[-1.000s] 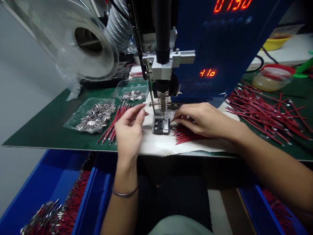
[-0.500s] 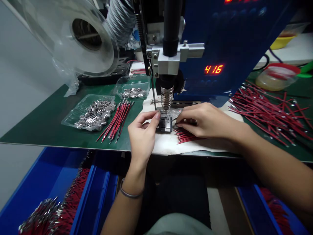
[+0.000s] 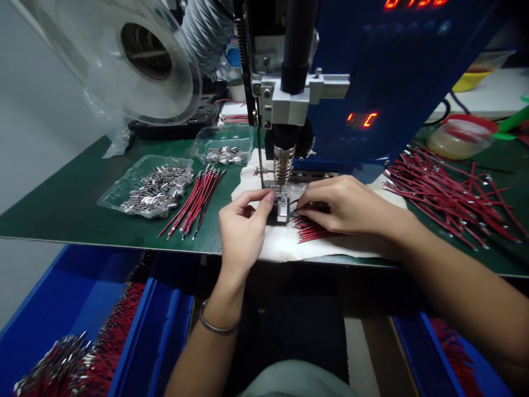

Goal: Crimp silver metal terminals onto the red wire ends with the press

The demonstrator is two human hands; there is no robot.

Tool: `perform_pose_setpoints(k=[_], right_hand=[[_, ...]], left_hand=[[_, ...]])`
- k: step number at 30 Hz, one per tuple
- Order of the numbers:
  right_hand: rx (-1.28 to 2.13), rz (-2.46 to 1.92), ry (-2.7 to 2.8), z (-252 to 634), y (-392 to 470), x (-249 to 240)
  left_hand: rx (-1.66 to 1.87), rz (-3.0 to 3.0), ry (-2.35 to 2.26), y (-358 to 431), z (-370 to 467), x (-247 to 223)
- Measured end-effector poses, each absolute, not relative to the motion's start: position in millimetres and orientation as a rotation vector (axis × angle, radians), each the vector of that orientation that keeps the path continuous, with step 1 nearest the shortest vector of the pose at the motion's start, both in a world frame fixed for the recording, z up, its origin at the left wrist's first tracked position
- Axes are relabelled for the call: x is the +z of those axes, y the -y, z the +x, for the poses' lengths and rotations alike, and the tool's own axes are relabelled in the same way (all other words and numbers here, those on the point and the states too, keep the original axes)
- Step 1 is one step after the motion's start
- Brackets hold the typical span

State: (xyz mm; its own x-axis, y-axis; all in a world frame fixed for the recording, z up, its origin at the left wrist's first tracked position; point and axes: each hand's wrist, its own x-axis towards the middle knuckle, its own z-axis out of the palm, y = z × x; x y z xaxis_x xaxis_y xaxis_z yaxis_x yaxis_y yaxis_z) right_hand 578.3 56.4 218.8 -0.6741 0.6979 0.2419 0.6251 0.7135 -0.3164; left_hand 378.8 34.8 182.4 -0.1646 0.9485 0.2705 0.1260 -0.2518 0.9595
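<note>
My left hand (image 3: 243,226) is closed in a pinch at the left side of a small black and silver fixture (image 3: 282,210). Whatever lies between its thumb and forefinger is too small to make out. On the fixture's right side, my right hand (image 3: 343,205) pinches a thin dark wire (image 3: 294,203) that runs toward the fixture. Straight above stands the soldering machine's tip with a coiled spring guard (image 3: 284,168). Under my right hand, a bunch of red wires (image 3: 309,231) lies on a white cloth (image 3: 279,251).
Left on the green table are a clear tray of small metal parts (image 3: 155,190), a smaller tray (image 3: 223,154) and a red wire bundle (image 3: 193,201). A large wire pile (image 3: 450,193) and a red-lidded tub (image 3: 463,135) sit right. Blue bins (image 3: 140,336) hang below the edge.
Both hands hold nearly the same pose at the fixture; my left thumb sits slightly nearer to it. The machine's lower red display changed from 416 to a partly lit reading ending in C. The view shifted slightly.
</note>
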Motion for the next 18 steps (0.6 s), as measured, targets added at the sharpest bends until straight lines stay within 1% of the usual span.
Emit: perform_pose_setpoints(k=[11, 18], right_hand=[[0.240, -1.046, 2.540, 578.9, -55.7, 218.1], [0.185, -0.970, 2.519, 578.2, -57.5, 218.2]], left_hand=[[1.465, 1.412, -1.322, -35.2, 378.9, 182.0], [1.485, 1.409, -1.316, -35.7, 381.0, 181.8]])
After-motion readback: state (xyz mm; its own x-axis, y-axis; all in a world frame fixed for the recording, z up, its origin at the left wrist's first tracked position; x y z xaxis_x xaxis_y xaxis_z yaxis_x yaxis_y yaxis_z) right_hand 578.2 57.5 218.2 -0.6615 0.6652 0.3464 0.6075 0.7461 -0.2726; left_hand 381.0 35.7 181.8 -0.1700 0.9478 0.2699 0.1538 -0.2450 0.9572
